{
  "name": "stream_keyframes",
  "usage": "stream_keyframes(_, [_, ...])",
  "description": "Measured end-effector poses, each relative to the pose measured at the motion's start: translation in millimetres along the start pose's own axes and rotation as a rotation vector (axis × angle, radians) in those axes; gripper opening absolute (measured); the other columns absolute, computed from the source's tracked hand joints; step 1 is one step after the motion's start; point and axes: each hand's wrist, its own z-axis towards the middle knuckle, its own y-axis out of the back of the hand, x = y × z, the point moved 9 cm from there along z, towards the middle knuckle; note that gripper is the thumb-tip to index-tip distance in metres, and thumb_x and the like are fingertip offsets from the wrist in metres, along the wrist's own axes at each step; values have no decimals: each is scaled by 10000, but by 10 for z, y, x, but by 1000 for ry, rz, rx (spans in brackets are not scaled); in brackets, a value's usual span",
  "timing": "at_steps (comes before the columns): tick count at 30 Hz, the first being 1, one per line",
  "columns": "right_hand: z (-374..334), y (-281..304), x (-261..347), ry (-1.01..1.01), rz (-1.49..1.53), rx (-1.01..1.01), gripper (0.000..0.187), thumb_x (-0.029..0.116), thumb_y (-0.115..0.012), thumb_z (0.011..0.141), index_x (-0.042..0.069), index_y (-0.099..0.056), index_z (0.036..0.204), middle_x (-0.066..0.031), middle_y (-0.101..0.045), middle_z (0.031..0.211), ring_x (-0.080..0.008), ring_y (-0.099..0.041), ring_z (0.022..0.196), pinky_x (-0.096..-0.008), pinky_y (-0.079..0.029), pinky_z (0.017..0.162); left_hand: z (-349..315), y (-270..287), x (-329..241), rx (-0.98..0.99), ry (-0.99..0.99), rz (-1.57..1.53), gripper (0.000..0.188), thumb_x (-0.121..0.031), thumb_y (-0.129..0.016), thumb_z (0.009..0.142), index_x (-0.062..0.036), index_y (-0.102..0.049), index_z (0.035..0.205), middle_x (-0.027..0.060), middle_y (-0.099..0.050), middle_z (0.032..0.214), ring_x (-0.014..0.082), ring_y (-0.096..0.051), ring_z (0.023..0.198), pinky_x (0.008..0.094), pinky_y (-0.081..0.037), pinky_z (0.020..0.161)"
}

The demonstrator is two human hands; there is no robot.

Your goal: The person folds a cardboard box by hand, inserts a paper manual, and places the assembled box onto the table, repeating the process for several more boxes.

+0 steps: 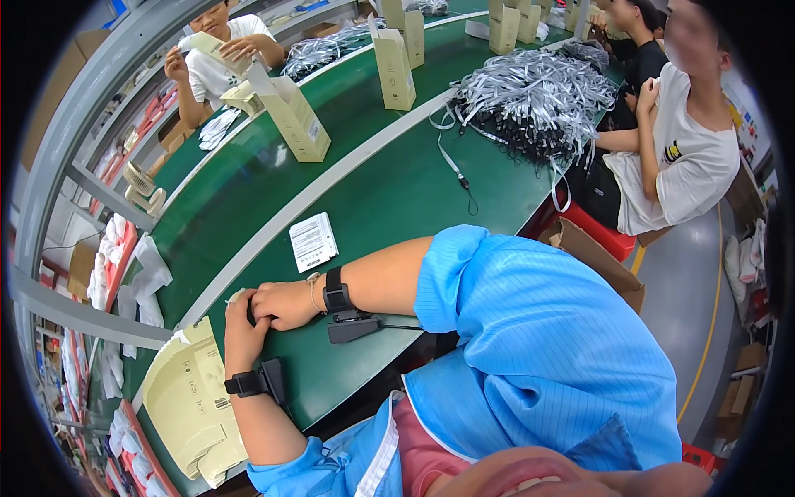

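My left hand (242,333) and my right hand (284,306) meet at the near side of the green table, fingers bent and touching each other. A small whitish bit (235,296) shows at the left fingertips; what it belongs to is hidden. The right fingers curl against the left hand, and whatever they may hold is covered. Close beside my left forearm lies a stack of flat pale-yellow cartons (192,391). Beyond my right wrist rests a small stack of white printed leaflets (313,242). Each wrist wears a black strap with a small black device.
Upright yellow cartons (296,123) stand on the green conveyor (224,195) past a pale rail (331,178). A large heap of grey lanyards (534,95) lies at the far right. Co-workers sit across at left and along the right. A metal frame (83,311) rises at left.
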Motion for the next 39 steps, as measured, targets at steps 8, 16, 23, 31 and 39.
stream_keyframes(8, [-10, 5, 17, 18, -11, -15, 218, 90, -599, 729, 41, -630, 940, -122, -578, 1036, -309, -482, 1053, -395, -400, 940, -12, -4, -30, 14, -4, 5, 519, -52, -620, 723, -58, -510, 1230, 169, -533, 1206, 325, -492, 1127, 371, -393, 974])
stream_keyframes(16, [2, 8, 18, 9, -4, -7, 219, 99, -606, 731, 44, -630, 943, -121, -574, 1048, -311, -479, 1062, -395, -392, 951, -3, -8, 10, 20, 6, 14, 529, -56, -623, 724, -73, -506, 1240, 168, -526, 1215, 324, -489, 1134, 372, -392, 977])
stream_keyframes(23, [-8, 22, -18, 34, 33, -63, 197, 132, -596, 720, 56, -650, 895, -132, -584, 1025, -328, -492, 1041, -415, -399, 935, -7, -11, -26, 22, 9, 18, 515, -63, -621, 731, -70, -505, 1233, 173, -530, 1193, 333, -492, 1121, 375, -400, 965])
stream_keyframes(31, [-27, 61, 71, 26, 1, -24, 219, 100, -604, 739, 45, -624, 950, -116, -572, 1047, -304, -477, 1064, -392, -390, 957, -11, 6, -20, 4, -2, 17, 509, -65, -626, 729, -67, -509, 1225, 178, -534, 1174, 335, -500, 1101, 376, -407, 951])
stream_keyframes(39, [-18, 33, 15, 17, 21, -21, 241, 136, -596, 722, 57, -650, 944, -135, -574, 1046, -327, -486, 1052, -407, -395, 945, -18, 1, -45, 13, 10, 12, 499, -62, -626, 729, -64, -513, 1215, 179, -543, 1157, 338, -503, 1092, 381, -410, 945])
